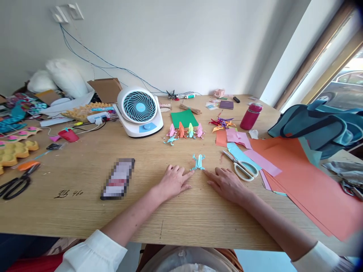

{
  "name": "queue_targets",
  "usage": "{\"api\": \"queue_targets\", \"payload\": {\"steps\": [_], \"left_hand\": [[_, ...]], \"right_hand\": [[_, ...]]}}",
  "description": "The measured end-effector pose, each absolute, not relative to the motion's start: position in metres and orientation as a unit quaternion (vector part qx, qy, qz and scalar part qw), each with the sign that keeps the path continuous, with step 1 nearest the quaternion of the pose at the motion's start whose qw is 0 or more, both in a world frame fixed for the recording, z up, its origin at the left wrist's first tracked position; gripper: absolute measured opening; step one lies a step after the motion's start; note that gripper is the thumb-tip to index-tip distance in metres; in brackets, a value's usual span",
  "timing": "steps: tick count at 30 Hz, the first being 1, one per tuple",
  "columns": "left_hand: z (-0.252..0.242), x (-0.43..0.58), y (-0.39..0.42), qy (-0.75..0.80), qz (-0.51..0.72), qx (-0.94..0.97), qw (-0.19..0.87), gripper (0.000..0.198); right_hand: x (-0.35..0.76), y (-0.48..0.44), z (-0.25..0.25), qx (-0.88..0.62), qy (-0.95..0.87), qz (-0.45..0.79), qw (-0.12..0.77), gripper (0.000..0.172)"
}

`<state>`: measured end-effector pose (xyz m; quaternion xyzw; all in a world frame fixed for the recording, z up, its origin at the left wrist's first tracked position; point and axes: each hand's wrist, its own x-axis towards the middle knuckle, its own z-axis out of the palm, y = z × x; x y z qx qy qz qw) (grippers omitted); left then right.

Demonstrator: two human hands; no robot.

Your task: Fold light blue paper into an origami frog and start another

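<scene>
A light-blue folded paper frog lies on the wooden table with its legs spread. The index fingertip of my left hand touches or nearly touches its left rear leg. From the other side, my right hand has its index fingertip at the right rear leg. Both hands rest low on the table, index fingers stretched out and nothing held. Farther back stands a row of several paper frogs, among them an orange frog and a pink frog. Another blue paper frog lies in front of that row.
White-handled scissors lie right of my right hand, beside coloured paper sheets. A blurred phone is at left, with a fan behind it. A red bottle and a teal bag stand at right; black scissors lie far left.
</scene>
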<state>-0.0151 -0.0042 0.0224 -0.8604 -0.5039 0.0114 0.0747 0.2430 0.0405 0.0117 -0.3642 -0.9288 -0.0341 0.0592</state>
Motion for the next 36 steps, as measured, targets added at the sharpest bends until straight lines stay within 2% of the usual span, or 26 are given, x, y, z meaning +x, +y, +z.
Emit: {"api": "queue_targets", "payload": {"steps": [9,36], "left_hand": [[0.017,-0.014,0.004,-0.514,-0.014,-0.855,0.061,0.063],[0.014,-0.014,0.029,-0.5,-0.034,-0.863,0.064,0.072]], "right_hand": [[0.241,0.046,0.013,-0.374,-0.925,-0.05,0.051,0.043],[0.246,0.071,0.011,-0.393,-0.918,-0.044,0.041,0.046]]}}
